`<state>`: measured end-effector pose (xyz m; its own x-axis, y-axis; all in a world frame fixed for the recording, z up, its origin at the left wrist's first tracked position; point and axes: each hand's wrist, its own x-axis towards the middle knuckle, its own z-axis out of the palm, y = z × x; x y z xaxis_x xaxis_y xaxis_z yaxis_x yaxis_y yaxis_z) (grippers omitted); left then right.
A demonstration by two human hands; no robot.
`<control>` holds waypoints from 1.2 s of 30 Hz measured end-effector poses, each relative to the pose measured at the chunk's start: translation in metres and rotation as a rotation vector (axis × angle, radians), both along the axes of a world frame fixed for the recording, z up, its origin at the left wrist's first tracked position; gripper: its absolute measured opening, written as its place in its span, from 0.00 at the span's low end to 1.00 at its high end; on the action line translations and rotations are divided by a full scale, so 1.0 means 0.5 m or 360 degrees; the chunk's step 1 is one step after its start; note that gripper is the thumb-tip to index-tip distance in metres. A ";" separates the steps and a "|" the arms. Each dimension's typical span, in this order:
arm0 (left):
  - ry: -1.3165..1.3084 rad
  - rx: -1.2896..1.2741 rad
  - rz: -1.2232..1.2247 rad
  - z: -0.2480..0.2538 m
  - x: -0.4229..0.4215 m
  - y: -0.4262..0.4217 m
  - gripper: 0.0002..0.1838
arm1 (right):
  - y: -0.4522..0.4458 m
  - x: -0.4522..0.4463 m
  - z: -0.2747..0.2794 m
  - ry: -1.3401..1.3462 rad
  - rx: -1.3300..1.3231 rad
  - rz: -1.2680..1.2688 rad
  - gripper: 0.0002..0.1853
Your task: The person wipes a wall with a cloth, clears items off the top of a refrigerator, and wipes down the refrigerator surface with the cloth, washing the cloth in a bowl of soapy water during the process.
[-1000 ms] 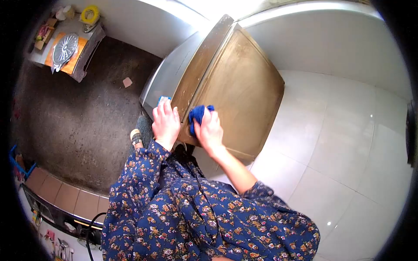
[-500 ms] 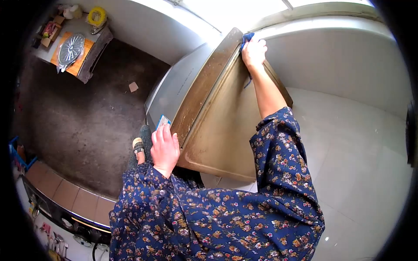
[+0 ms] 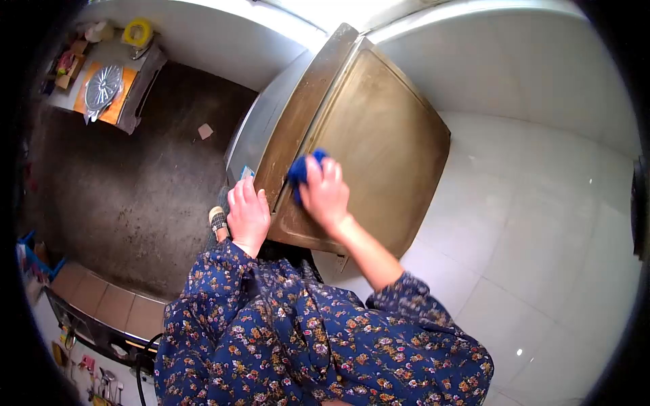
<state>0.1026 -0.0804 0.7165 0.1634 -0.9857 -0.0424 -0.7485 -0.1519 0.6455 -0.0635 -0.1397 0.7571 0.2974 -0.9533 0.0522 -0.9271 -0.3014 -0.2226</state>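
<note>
My right hand (image 3: pixel 326 196) grips a bunched blue cloth (image 3: pixel 298 172) and presses it on the dusty brown top of what looks like a refrigerator (image 3: pixel 379 128). The cloth lies by the groove behind the door's top edge, close to the near corner, and is slightly blurred. My left hand (image 3: pixel 248 210) rests with its fingers stretched over the door's edge (image 3: pixel 288 139) at the near end, holding nothing. Just beyond its fingertips a small blue-and-white label (image 3: pixel 247 172) shows on the grey door front.
White tiled wall (image 3: pixel 514 203) runs along the right, with a bright window ledge beyond. Below left is a dark floor (image 3: pixel 135 189) with a small pinkish square piece (image 3: pixel 205 131). A side table carries a round silver item (image 3: pixel 103 88) and a yellow ring (image 3: pixel 137 32). A tiled counter edge (image 3: pixel 118 308) lies lower left.
My right hand has swept the blue cloth from the far end of the top back toward me, near my left hand. The left hand stays at the door's edge.
</note>
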 end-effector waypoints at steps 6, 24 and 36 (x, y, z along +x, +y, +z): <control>-0.0028 0.0009 0.0009 0.010 0.006 -0.020 0.20 | -0.482 -0.074 -0.008 0.0185 -0.0367 -0.0552 0.20; -0.0085 -0.0007 0.0022 0.003 0.018 -0.019 0.19 | -0.152 -0.062 -0.053 0.0133 -0.0441 0.0038 0.25; -0.0076 0.0011 0.0025 -0.010 0.030 -0.026 0.18 | -0.283 -0.189 -0.071 -0.0077 -0.0464 -0.0156 0.27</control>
<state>0.1176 -0.0934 0.7115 0.1808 -0.9827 -0.0409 -0.7760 -0.1681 0.6079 -0.1579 -0.2814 0.7218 0.1953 -0.9200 0.3398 -0.9453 -0.2689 -0.1846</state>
